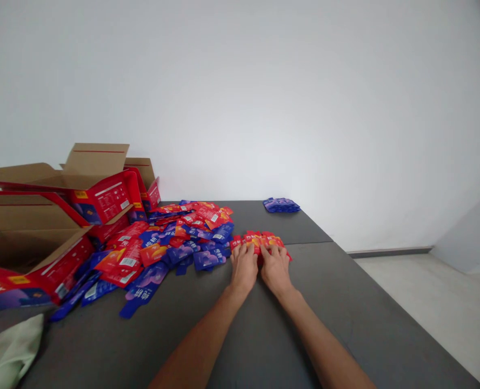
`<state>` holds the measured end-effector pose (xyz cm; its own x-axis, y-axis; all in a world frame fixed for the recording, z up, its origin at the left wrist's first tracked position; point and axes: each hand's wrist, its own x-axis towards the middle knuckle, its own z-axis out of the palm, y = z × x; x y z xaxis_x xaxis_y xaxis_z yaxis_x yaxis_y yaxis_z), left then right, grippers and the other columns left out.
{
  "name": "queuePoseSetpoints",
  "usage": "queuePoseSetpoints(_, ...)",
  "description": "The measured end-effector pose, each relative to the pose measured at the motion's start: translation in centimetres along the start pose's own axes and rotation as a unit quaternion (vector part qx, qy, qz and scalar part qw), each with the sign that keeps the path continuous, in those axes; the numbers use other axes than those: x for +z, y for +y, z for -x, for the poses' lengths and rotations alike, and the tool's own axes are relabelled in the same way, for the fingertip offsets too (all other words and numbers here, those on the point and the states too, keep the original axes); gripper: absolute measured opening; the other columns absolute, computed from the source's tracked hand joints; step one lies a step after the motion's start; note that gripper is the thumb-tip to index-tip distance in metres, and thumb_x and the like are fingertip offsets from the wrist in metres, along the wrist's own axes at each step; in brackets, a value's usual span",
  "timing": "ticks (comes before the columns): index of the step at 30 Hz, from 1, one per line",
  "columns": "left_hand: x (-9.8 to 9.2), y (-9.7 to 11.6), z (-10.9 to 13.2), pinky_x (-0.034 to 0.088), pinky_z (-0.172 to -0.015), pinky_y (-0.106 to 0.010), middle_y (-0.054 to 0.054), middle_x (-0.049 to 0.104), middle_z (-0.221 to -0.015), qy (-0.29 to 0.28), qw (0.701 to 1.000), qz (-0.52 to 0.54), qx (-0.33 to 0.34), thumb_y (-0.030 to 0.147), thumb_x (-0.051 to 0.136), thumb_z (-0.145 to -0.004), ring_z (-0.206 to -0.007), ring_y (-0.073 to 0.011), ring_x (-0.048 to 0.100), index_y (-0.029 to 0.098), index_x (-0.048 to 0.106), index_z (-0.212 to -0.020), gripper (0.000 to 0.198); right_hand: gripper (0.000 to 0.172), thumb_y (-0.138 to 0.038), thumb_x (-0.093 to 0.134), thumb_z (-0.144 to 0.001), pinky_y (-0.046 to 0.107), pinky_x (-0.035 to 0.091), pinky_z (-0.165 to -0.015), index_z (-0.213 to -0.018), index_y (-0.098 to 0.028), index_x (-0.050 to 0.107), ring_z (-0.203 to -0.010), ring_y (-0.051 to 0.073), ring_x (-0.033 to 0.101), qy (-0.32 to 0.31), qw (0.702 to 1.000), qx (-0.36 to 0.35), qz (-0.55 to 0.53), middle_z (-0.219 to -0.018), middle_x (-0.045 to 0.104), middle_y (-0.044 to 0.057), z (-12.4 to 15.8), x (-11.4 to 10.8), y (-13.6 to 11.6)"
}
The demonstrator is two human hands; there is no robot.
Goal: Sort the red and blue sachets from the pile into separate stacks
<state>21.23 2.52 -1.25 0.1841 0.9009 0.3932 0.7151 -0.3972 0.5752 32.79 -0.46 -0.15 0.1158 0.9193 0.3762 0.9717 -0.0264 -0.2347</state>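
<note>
A row of overlapping red packets (253, 236) with pale lettering lies flat on the dark table. My left hand (244, 266) rests on the row's near left side, fingers bent over the packets. Close beside it, my right hand (276, 267) has its fingers curled onto the right part of the same row. Both hands cover some of the packets, and their fingertips are partly hidden. Just left of my left hand spreads a loose heap of mixed red and blue packets (213, 258).
Red cardboard boxes with raised brown flaps stand at the left, the nearest box (67, 265) beside the heap. A stack of blue packets (281, 205) lies at the table's far edge. Pale green cloth (11, 354) is at the lower left. The table (370, 329) ends on the right above pale floor.
</note>
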Motion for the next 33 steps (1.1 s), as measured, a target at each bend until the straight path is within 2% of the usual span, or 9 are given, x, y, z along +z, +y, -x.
queuePoseSetpoints(5, 0.6, 0.0, 0.4, 0.031, -0.107, -0.049, -0.011, 0.044, -0.145, 0.002, 0.998, -0.047, -0.036, 0.028, 0.049, -0.089, -0.134, -0.0338, 0.032, 0.027, 0.060, -0.128, 0.041, 0.044, -0.026, 0.046, -0.090, 0.047, 0.033, -0.093, -0.132, -0.028, 0.058, -0.115, 0.035, 0.041, 0.021, 1.000, -0.002, 0.002, -0.130, 0.051, 0.016, 0.2, -0.1, 0.5)
queuePoseSetpoints(7, 0.6, 0.1, 0.5, 0.026, -0.111, -0.051, -0.012, 0.036, -0.152, 0.000, 0.998, -0.047, -0.041, 0.027, 0.053, -0.085, -0.140, -0.0357, 0.024, 0.026, 0.055, -0.134, 0.049, 0.046, -0.028, 0.049, -0.088, 0.048, 0.031, -0.099, -0.134, -0.029, 0.056, -0.124, 0.036, 0.036, 0.029, 0.999, -0.014, -0.001, -0.139, 0.045, 0.013, 0.2, -0.1, 1.2)
queuePoseSetpoints(9, 0.6, 0.3, 0.7, 0.021, -0.113, -0.053, -0.012, 0.028, -0.156, -0.011, 0.998, -0.042, -0.037, 0.026, 0.058, -0.082, -0.143, -0.0369, 0.018, 0.027, 0.046, -0.142, 0.062, 0.056, -0.030, 0.055, -0.085, 0.050, 0.027, -0.104, -0.140, -0.031, 0.049, -0.133, 0.036, 0.028, 0.028, 0.999, -0.024, -0.006, -0.149, 0.035, 0.011, 0.1, 0.0, 2.2)
queuePoseSetpoints(12, 0.6, 0.7, 1.1, 0.016, -0.112, -0.060, -0.011, 0.018, -0.160, -0.032, 0.998, -0.043, -0.024, 0.025, 0.062, -0.078, -0.145, -0.0397, 0.012, 0.032, 0.033, -0.149, 0.076, 0.072, -0.033, 0.061, -0.081, 0.055, 0.024, -0.106, -0.148, -0.036, 0.033, -0.141, 0.038, 0.018, -0.006, 1.000, -0.008, -0.014, -0.157, 0.020, 0.009, 0.0, 0.3, 4.0)
queuePoseSetpoints(16, 1.2, 1.2, 1.5, 0.011, -0.109, -0.068, -0.012, 0.018, -0.160, -0.055, 0.996, -0.064, -0.015, 0.027, 0.064, -0.078, -0.144, -0.0438, 0.012, 0.034, 0.033, -0.148, 0.077, 0.079, -0.037, 0.063, -0.082, 0.059, 0.024, -0.105, -0.150, -0.042, 0.023, -0.143, 0.039, 0.013, -0.060, 0.997, 0.012, -0.037, -0.161, 0.008, 0.006, 0.4, 0.9, 5.9)
queuePoseSetpoints(20, 1.6, 1.1, 1.4, 0.009, -0.106, -0.073, -0.010, 0.027, -0.158, -0.074, 0.994, -0.081, -0.022, 0.025, 0.062, -0.080, -0.142, -0.0439, 0.018, 0.036, 0.035, -0.147, 0.073, 0.078, -0.040, 0.063, -0.083, 0.058, 0.023, -0.105, -0.150, -0.041, 0.022, -0.143, 0.037, 0.014, -0.072, 0.996, 0.011, -0.058, -0.161, 0.008, 0.008, 0.6, 1.4, 6.3)
queuePoseSetpoints(23, 1.5, 0.9, 1.1, 0.013, -0.105, -0.074, -0.008, 0.029, -0.157, -0.089, 0.991, -0.094, -0.024, 0.023, 0.060, -0.081, -0.140, -0.0426, 0.022, 0.038, 0.036, -0.146, 0.070, 0.079, -0.040, 0.064, -0.083, 0.056, 0.024, -0.105, -0.150, -0.041, 0.023, -0.143, 0.036, 0.017, -0.071, 0.996, 0.006, -0.059, -0.161, 0.009, 0.009, 0.3, 1.6, 6.1)
queuePoseSetpoints(29, 1.2, 0.9, 0.7, 0.026, -0.106, -0.063, -0.003, 0.029, -0.157, -0.103, 0.984, -0.138, -0.033, 0.034, 0.060, -0.084, -0.139, -0.0377, 0.025, 0.040, 0.037, -0.144, 0.065, 0.072, -0.043, 0.065, -0.082, 0.054, 0.024, -0.105, -0.147, -0.038, 0.034, -0.141, 0.035, 0.020, -0.068, 0.996, -0.007, -0.052, -0.158, 0.020, 0.009, -0.4, 2.5, 6.5)
queuePoseSetpoints(33, 1.5, 0.6, 0.4, 0.030, -0.104, -0.062, -0.001, 0.031, -0.156, -0.101, 0.983, -0.151, -0.027, 0.033, 0.059, -0.085, -0.138, -0.0367, 0.026, 0.044, 0.038, -0.143, 0.063, 0.068, -0.044, 0.064, -0.084, 0.053, 0.026, -0.105, -0.146, -0.037, 0.037, -0.139, 0.035, 0.025, -0.051, 0.998, -0.018, -0.045, -0.157, 0.024, 0.010, -0.6, 3.3, 6.9)
